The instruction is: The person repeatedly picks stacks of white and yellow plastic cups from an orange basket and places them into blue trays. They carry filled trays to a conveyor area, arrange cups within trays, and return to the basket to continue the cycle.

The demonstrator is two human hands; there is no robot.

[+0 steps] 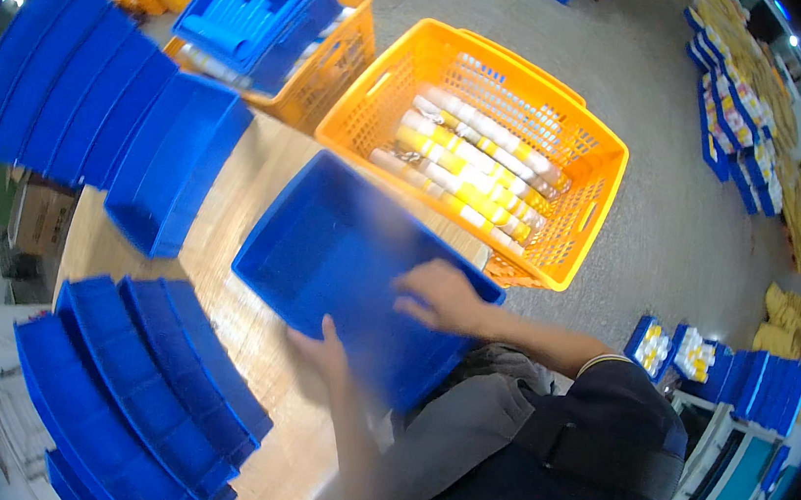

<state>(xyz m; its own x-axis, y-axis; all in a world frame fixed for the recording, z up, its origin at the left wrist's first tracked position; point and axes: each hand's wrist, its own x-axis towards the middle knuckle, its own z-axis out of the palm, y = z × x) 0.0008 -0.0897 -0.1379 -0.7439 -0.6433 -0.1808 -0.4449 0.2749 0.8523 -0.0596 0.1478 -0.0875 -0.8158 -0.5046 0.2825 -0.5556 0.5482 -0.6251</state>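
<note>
"While both bare hands are at the open, rectangular blue plastic bin (298,238), where exactly does that bin lie?"

"On the pale wooden surface (211,268), right in front of the person. It sits at a slant, its near right corner by the lap."

"And the left hand (320,348)?"

"At the bin's near wall, with the thumb standing up at the rim. Because of the blur, I cannot tell whether its grip is clamped on that wall or merely resting there."

"What about the right hand (442,296)?"

"It reaches across the bin's right part, fingers bent. Whether that grip is together on something, I cannot tell either. A pale smear crosses the middle of the bin, too blurred to name."

"What stands beyond?"

"Just past the bin, a yellow-orange perforated plastic crate (598,184), with long white-and-yellow rolls (474,165) lying side by side inside. Left of it, a second yellow-orange plastic crate (343,61) bears a blue plastic box (298,26) with blue cylindrical pieces (240,14) in it."

"And on the left?"

"A row of nested blue plastic bins (74,84) runs toward the upper left, and another group of long blue plastic bins (139,378) stands nearer the person."
</note>
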